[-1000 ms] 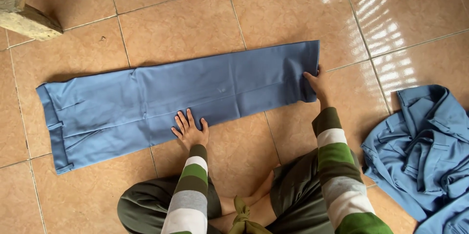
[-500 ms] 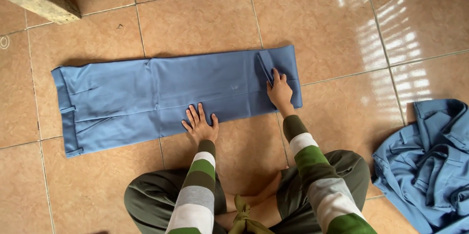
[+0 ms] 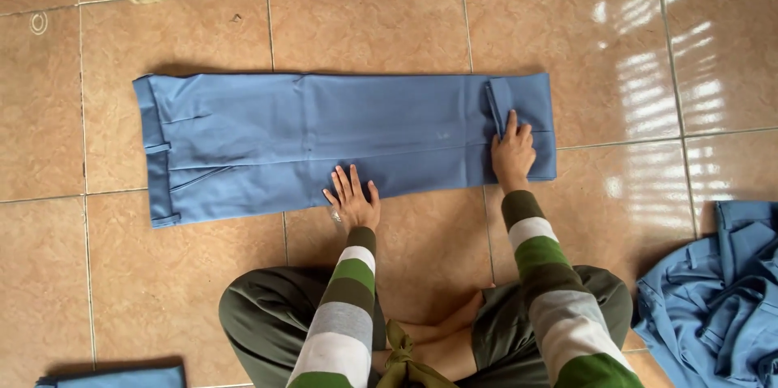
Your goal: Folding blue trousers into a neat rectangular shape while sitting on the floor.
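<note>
Trousers (image 3: 324, 141) flat on tiles | left hand (image 3: 353, 203) open, pressing near edge | right hand (image 3: 512, 157) open on hem, fingertips at flap (image 3: 498, 104) | risk: cloth may slide and skew beneath the loose palms

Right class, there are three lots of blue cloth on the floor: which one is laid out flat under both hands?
The long blue trousers in the middle. The left hand and right hand press on them; the crumpled blue pile and folded blue piece lie untouched.

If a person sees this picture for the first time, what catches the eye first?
First, the long blue trousers laid flat across the tiled floor. The left hand presses on their near edge, and the right hand rests on the right end by a small upright flap. A crumpled blue garment lies at the right.
</note>
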